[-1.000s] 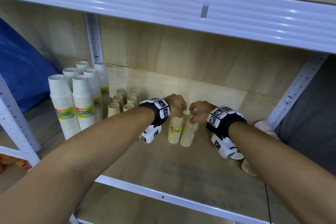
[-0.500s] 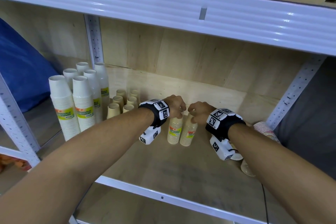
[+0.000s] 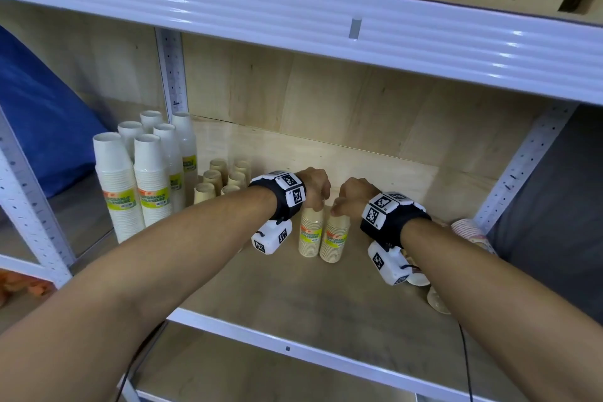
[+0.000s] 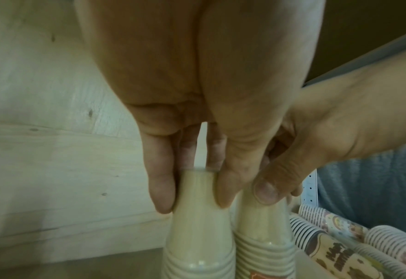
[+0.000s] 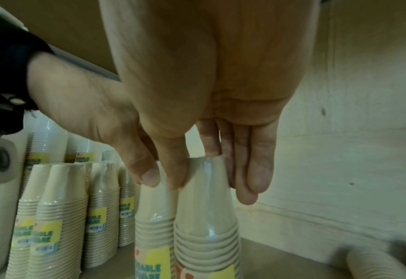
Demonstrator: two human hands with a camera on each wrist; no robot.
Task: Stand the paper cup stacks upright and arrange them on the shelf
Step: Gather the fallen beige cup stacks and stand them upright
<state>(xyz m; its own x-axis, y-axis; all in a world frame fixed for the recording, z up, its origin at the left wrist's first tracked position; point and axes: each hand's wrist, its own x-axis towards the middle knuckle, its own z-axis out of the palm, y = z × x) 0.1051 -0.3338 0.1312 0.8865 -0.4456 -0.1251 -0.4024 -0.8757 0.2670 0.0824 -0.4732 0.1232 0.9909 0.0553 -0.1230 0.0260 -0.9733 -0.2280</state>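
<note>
Two tan paper cup stacks stand upright side by side, rims down, mid-shelf. My left hand [image 3: 315, 189] pinches the top of the left stack [image 3: 310, 235] from above; the left wrist view shows its fingers [image 4: 161, 188] and thumb on either side of that stack [image 4: 197, 217]. My right hand [image 3: 350, 194] grips the top of the right stack [image 3: 336, 238] the same way; in the right wrist view its fingers [image 5: 257, 169] and thumb curl round that stack [image 5: 206, 207]. The two stacks touch.
Tall white cup stacks [image 3: 146, 179] and several short tan stacks [image 3: 222, 179] stand at the back left. Patterned cup stacks [image 3: 470, 232] lie on their sides at the right. The shelf board [image 3: 293, 297] ends at a white front rail [image 3: 293, 349]; another shelf beam [image 3: 293, 10] hangs close overhead.
Both hands stay on the stack tops. The right stack leaned a little a second ago and now stands straighter against the left one.
</note>
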